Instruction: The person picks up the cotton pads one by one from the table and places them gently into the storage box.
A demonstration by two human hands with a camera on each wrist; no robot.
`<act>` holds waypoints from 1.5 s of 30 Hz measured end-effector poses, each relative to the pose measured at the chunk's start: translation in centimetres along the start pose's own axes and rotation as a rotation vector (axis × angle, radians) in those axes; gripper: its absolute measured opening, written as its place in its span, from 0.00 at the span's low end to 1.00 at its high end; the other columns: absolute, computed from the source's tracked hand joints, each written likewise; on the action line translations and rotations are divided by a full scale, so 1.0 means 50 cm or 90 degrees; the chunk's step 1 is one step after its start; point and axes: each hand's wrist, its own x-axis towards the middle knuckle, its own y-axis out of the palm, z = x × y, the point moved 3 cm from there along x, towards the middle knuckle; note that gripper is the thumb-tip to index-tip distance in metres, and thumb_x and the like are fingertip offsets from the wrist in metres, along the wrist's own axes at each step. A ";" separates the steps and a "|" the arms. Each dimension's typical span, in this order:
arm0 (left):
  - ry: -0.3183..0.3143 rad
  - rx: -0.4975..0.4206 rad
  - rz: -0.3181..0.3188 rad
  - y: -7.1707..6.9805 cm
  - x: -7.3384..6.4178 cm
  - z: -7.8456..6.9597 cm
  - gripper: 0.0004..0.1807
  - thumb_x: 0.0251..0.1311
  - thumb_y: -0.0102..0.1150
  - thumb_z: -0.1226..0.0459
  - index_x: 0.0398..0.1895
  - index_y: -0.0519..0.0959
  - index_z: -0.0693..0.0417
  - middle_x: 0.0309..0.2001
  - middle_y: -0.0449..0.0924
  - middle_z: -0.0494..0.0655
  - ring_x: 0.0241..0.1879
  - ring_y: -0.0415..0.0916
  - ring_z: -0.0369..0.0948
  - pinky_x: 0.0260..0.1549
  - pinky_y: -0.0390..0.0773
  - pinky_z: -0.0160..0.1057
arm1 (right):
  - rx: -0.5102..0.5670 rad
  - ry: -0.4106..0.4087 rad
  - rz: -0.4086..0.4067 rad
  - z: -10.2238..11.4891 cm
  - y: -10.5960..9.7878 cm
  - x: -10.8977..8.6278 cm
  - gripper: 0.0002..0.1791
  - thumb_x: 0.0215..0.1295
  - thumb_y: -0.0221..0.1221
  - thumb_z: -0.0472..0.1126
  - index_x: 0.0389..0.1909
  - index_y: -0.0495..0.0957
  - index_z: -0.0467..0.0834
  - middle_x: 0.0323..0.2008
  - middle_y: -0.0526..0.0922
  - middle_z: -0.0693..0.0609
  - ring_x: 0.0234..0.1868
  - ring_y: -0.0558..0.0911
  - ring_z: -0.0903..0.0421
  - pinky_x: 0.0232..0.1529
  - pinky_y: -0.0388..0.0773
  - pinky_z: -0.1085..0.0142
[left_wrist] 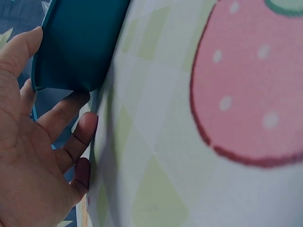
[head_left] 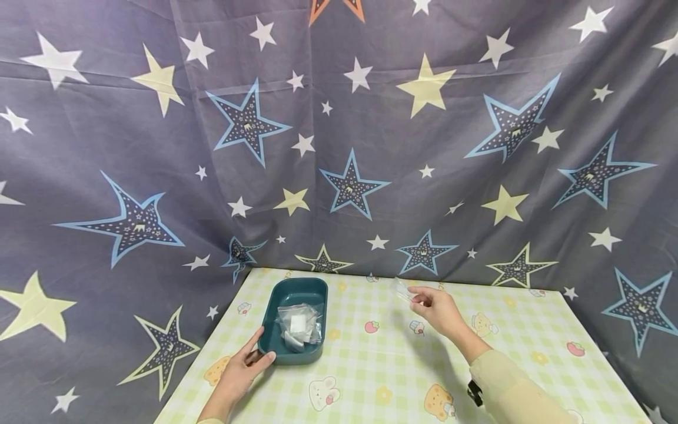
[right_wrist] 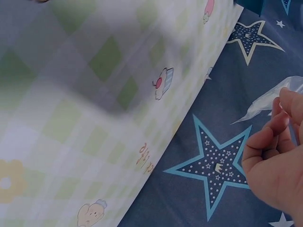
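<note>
A dark teal plastic box (head_left: pixel 324 330) stands at the left of the table, with several small clear zip bags (head_left: pixel 299 324) holding white pieces inside it. My left hand (head_left: pixel 238 372) holds the near left corner of the box, thumb and fingers set around it. In the left wrist view the thumb touches the box wall (left_wrist: pixel 80 47) and other fingertips meet its lower edge. Over the far right part of the table, my right hand (head_left: pixel 435 307) pinches a small clear plastic bag (head_left: pixel 404 291) between thumb and fingers. Its contents are hard to make out.
A green-and-white checked tablecloth (head_left: pixel 365 359) with cartoon prints covers the table. Behind it and along the sides hangs a dark grey curtain (head_left: pixel 339 247) with stars, close to the table's back edge.
</note>
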 end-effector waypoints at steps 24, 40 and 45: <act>0.005 0.005 -0.004 0.003 -0.005 -0.004 0.46 0.70 0.69 0.44 0.87 0.57 0.32 0.77 0.66 0.71 0.76 0.68 0.64 0.66 0.83 0.55 | 0.018 -0.008 0.012 0.067 0.031 0.052 0.21 0.69 0.70 0.34 0.63 0.86 0.41 0.38 0.93 0.48 0.31 0.78 0.60 0.31 0.74 0.72; 0.007 0.007 -0.003 0.001 -0.009 -0.003 0.46 0.70 0.69 0.45 0.87 0.58 0.32 0.78 0.65 0.71 0.77 0.67 0.64 0.66 0.83 0.55 | 0.023 -0.043 0.031 0.120 0.058 0.079 0.21 0.69 0.70 0.34 0.63 0.86 0.42 0.39 0.93 0.48 0.33 0.79 0.61 0.32 0.76 0.73; 0.010 0.008 -0.005 0.000 -0.004 -0.001 0.46 0.70 0.69 0.45 0.87 0.57 0.32 0.77 0.66 0.70 0.77 0.68 0.63 0.67 0.83 0.55 | 0.019 -0.056 0.036 0.142 0.065 0.085 0.21 0.69 0.70 0.35 0.63 0.86 0.42 0.40 0.93 0.49 0.34 0.80 0.61 0.35 0.77 0.71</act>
